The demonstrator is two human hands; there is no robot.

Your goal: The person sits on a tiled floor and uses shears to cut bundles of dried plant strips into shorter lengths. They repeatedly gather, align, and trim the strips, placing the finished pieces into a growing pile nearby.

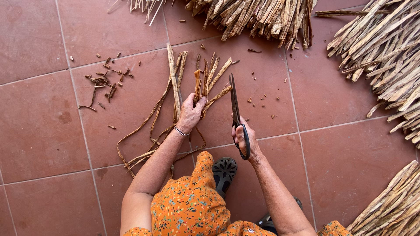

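We hold a bundle of bark strips (205, 85) in the left hand (190, 114), fingers closed around its lower part, so that the strips fan upward and away from us. Their long axis runs roughly away from the body, tilted slightly to the right at the tips. The bundle's trailing ends curl down over the tiled floor (39, 126) to the left of our wrist.

The right hand (243, 139) grips a pair of dark scissors (235, 109), fingers through the handle loop. The blades are pressed together and point away from us, almost parallel to the strips. The scissors lie just beside the bundle on its right, apart from it; the right hand is the nearer one to the strips' free upper ends.

Nothing stands between blades and bundle. Small cut pieces (107, 78) lie scattered to the left. Large piles of bark sticks (258, 17) lie ahead, and more at the right (385, 57).
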